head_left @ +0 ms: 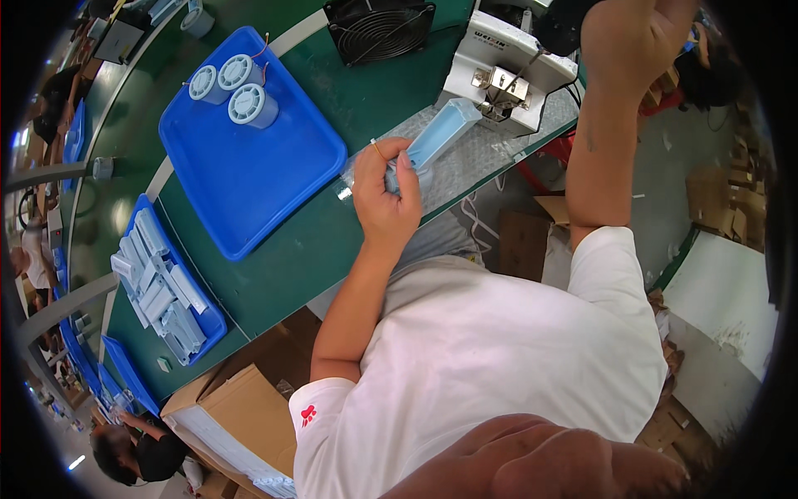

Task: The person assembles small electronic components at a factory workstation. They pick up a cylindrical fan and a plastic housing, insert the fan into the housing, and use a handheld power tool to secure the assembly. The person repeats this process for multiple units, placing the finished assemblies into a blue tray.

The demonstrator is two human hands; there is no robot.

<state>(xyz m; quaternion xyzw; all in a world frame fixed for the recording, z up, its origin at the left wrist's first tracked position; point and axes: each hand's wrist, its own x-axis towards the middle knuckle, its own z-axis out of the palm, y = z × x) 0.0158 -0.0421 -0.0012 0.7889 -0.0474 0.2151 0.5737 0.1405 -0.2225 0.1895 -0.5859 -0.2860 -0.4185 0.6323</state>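
while my left hand (386, 195) holds a light-blue trough-shaped part (445, 133) over bubble wrap (478, 164), its far end by the metal fixture (504, 86) of a white bench machine (517, 51), my right hand (633, 46) is raised near a black part (569, 23); i cannot tell whether it grips anything. farther left, a blue tray (270, 179) bears three round light-blue pieces (249, 105).
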